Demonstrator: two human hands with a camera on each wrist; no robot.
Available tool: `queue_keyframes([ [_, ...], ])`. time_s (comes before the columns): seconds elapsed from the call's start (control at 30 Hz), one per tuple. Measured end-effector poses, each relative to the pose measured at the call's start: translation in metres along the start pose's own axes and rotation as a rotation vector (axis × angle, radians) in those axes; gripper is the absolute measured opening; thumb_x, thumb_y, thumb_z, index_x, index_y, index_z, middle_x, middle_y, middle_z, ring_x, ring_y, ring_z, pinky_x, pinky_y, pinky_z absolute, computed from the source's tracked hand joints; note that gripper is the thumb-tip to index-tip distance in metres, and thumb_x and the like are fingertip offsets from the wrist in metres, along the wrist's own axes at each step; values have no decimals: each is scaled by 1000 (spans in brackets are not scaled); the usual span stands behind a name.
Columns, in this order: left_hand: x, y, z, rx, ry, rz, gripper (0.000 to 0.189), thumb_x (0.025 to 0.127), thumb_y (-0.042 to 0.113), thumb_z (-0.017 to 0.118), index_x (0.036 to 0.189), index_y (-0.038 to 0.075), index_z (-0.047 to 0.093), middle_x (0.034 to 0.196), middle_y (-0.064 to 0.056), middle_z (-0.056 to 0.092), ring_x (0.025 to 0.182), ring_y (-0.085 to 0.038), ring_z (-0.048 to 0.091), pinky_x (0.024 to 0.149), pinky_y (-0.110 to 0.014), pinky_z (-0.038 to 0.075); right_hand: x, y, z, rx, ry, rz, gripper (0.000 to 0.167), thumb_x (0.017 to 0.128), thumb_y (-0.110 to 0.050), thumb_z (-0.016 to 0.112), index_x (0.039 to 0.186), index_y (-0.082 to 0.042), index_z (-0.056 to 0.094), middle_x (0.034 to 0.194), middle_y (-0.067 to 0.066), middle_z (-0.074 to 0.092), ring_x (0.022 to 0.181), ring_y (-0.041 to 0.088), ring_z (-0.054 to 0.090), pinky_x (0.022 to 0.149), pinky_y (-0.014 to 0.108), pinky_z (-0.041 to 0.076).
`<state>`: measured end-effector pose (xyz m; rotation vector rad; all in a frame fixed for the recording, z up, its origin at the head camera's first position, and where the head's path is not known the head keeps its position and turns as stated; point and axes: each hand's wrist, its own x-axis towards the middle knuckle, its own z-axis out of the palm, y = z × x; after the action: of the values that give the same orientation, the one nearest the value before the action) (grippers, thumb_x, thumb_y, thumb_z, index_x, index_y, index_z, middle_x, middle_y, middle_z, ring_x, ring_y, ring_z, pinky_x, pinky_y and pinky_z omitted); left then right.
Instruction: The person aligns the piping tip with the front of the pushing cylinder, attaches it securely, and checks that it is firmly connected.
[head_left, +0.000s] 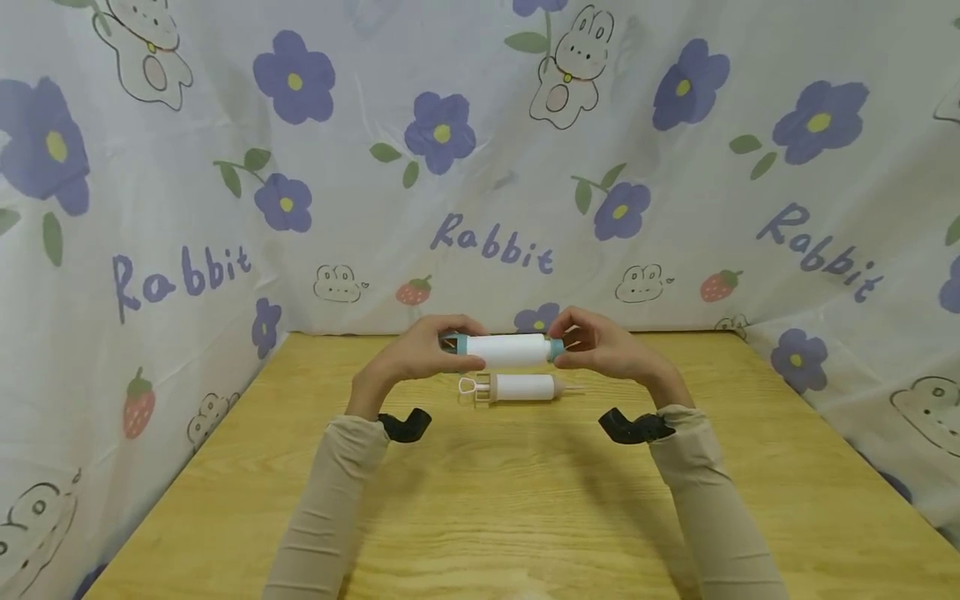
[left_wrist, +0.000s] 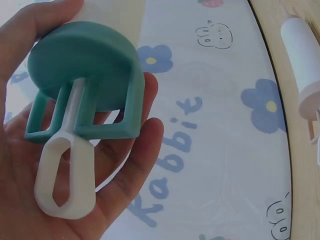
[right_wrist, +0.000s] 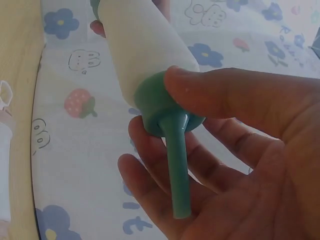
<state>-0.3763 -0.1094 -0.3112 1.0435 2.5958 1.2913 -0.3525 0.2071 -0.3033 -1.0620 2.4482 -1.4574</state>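
Both hands hold a large toy-like syringe with a white barrel level above the table. The left hand grips its plunger end, where a teal end piece and a white pull ring show in the left wrist view. At the other end, the right hand pinches the teal nozzle cap between thumb and fingers. A thin teal tip points toward the right palm. On the table just below lies a second syringe, white with beige ends, touched by neither hand.
The wooden table spreads under both arms. A white cloth with rabbits, flowers and strawberries hangs behind it and along both sides. Black curved mounts sit at the wrists.
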Motion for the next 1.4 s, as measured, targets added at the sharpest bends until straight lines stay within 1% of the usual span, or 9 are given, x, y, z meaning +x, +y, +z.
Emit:
queue_keyframes([
  [0.27,1,9,1,88,24,28,39,82,35,83,117,26,68,112,0,66,95,-21,61,78,-33,55,-3,2,-5,31,23,56,30,93,-7,68,120,1,60,121,19,60,103,23,66,89,32,57],
  [0.47,1,9,7,96,67,41,37,82,33,83,114,26,69,113,1,66,96,-21,61,78,-33,56,0,9,-7,85,4,110,32,102,-19,58,125,3,60,118,21,62,95,22,70,89,38,59],
  [0.6,2,7,10,91,92,28,37,81,34,84,115,27,68,116,1,66,99,-20,62,80,-34,56,2,13,-5,127,21,122,35,106,-25,50,120,6,59,107,19,63,87,21,70,84,38,61],
  [0.77,3,9,12,86,101,40,38,81,31,84,115,26,68,117,0,67,102,-22,63,83,-37,57,5,14,-3,128,50,159,38,106,-34,48,108,2,57,88,13,65,72,18,68,73,37,62],
  [0.87,3,11,11,90,109,47,37,82,31,84,115,26,68,116,0,67,101,-22,63,83,-37,57,5,14,-4,121,41,161,35,105,-33,51,111,0,55,88,12,67,74,20,69,75,40,61],
  [1.03,3,11,11,101,108,43,37,82,31,84,115,27,68,118,1,66,101,-21,63,82,-37,57,1,17,-7,59,-10,130,29,102,-24,58,116,1,56,97,13,70,83,22,71,82,41,60],
  [1.13,4,11,11,105,97,43,38,81,31,84,115,27,68,118,1,66,102,-22,63,82,-37,57,1,19,-8,43,-50,138,32,106,-28,50,114,2,59,95,12,71,84,22,70,84,40,60],
  [1.3,4,10,12,102,87,44,39,81,31,85,115,26,68,117,-1,66,101,-22,63,83,-38,57,1,19,-8,20,-85,203,51,109,-42,35,111,0,64,90,14,72,82,24,70,84,42,59],
  [1.4,4,9,12,102,92,47,39,81,31,85,116,26,68,118,0,66,101,-22,63,83,-37,57,1,17,-8,-17,-53,198,45,107,-41,41,117,-2,61,102,17,70,89,25,70,88,42,57],
])
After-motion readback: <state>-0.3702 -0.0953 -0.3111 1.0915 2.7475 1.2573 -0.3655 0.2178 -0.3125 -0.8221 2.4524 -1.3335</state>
